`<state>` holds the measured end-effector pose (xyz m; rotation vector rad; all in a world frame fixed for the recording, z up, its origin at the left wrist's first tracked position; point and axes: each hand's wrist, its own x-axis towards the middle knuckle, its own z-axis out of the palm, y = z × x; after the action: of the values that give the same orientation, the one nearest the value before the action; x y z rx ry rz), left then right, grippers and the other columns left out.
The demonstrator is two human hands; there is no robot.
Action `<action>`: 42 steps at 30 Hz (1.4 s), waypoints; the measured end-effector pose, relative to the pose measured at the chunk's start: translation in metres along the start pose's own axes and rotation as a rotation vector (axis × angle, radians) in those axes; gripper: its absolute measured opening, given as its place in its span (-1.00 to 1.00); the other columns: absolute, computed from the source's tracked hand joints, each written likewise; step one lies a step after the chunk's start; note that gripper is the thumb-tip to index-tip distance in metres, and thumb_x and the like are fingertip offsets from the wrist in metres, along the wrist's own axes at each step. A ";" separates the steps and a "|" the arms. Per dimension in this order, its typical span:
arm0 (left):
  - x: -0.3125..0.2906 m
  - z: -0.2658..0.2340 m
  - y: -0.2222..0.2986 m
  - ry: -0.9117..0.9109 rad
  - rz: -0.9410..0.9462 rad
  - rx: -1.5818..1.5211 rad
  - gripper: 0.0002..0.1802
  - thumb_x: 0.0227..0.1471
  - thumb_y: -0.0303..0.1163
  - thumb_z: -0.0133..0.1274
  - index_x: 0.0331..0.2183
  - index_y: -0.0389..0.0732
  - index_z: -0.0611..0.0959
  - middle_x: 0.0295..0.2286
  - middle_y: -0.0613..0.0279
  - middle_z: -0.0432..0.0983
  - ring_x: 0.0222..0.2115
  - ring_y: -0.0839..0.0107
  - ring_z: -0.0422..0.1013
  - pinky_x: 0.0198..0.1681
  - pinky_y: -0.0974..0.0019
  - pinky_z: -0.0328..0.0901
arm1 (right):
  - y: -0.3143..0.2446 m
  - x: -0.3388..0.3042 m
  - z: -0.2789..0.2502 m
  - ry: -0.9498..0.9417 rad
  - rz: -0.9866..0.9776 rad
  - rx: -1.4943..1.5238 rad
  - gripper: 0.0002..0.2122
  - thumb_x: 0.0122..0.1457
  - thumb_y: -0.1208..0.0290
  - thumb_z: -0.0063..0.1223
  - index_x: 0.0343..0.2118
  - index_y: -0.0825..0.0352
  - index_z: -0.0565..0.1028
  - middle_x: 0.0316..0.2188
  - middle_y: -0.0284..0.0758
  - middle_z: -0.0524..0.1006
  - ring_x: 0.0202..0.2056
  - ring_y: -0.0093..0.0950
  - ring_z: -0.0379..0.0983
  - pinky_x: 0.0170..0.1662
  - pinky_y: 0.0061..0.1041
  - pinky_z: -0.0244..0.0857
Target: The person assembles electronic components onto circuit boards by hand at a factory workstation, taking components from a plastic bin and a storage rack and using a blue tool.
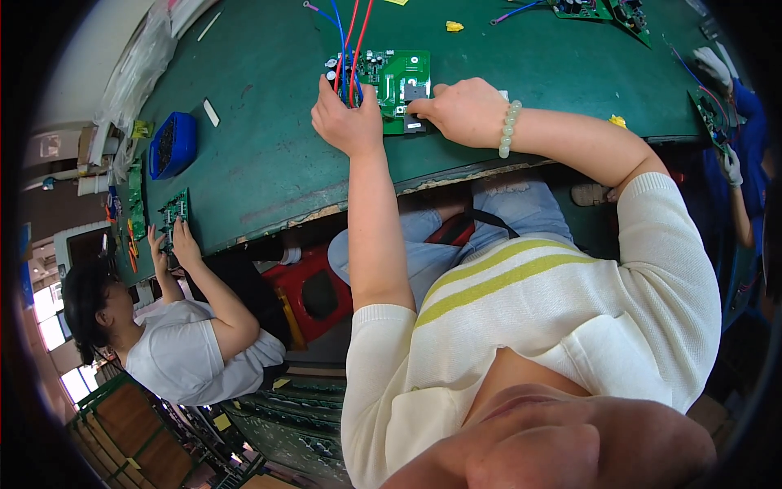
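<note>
A green circuit board lies on the green table in front of me, with round capacitors at its far left and black block-shaped parts on its right half. Red and blue wires rise from its left side. My left hand grips the board's left edge, fingers and thumb around the base of the wires. From the right, my right hand reaches over the board. Its index fingertip touches the area of the black parts, while the other fingers are curled; anything inside them is hidden.
A blue bin of small dark parts stands on the green table at left. Another person handles a circuit board there. More boards lie at far right, where a gloved hand holds one. Yellow scraps lie about.
</note>
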<state>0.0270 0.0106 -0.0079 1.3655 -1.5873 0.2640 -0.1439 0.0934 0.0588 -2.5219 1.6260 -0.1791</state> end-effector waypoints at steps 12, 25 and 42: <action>0.002 0.002 0.001 -0.018 -0.040 -0.012 -0.40 -0.30 -0.28 0.17 -0.14 -0.33 0.49 -0.33 0.05 0.50 -0.32 0.12 0.39 -0.21 0.13 0.24 | -0.009 -0.013 0.008 0.352 0.214 0.296 -0.80 0.19 0.30 -0.13 -0.13 -0.01 0.45 -0.51 -0.33 0.47 -0.50 -0.28 0.45 -0.48 -0.32 0.34; 0.001 -0.004 0.005 -0.071 -0.138 -0.054 -0.44 -0.20 -0.25 0.17 -0.15 -0.37 0.49 -0.35 0.03 0.51 -0.33 0.09 0.39 -0.22 0.11 0.24 | 0.106 0.026 0.009 0.196 0.477 0.039 -0.73 0.23 0.21 -0.28 -0.06 -0.01 0.39 -0.39 -0.27 0.55 -0.34 -0.25 0.50 -0.33 -0.24 0.36; 0.023 -0.046 0.047 -0.495 -0.301 0.158 -0.22 -0.18 0.00 0.15 -0.07 -0.41 0.36 -0.41 -0.11 0.49 -0.32 0.02 0.39 -0.18 0.06 0.23 | 0.118 0.018 0.018 0.550 0.264 0.261 -0.73 0.22 0.18 -0.21 -0.07 0.10 0.37 -0.38 -0.30 0.55 -0.37 -0.25 0.49 -0.37 -0.29 0.36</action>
<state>0.0138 0.0447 0.0514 1.8727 -1.7483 -0.1478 -0.2389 0.0299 0.0208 -2.1436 1.9371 -1.0531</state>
